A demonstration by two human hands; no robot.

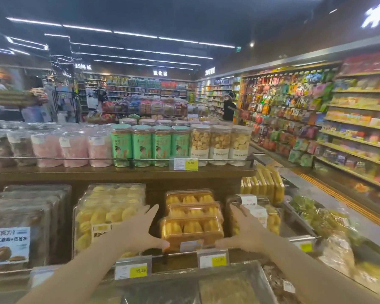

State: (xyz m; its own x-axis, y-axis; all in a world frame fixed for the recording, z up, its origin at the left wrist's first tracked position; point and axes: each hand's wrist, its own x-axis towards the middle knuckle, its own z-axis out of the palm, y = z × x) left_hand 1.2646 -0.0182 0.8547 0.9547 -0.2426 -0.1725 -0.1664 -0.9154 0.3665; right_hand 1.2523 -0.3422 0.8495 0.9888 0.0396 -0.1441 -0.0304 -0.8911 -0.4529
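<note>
Cake box (192, 229) sat at the front of its row on the lower shelf (176, 262), flanked by a shopper's left hand (140, 233) and right hand (244, 235), both spread open, thumbs at its front corners, nothing gripped yet. Pressing evenly on the side walls, not the thin lid, should bring it out level.

The front box (192, 229) sits between left hand (138, 232) and right hand (244, 234) — more boxes (190, 198) behind it, jars (161, 145) on the shelf (119, 172) above.
</note>
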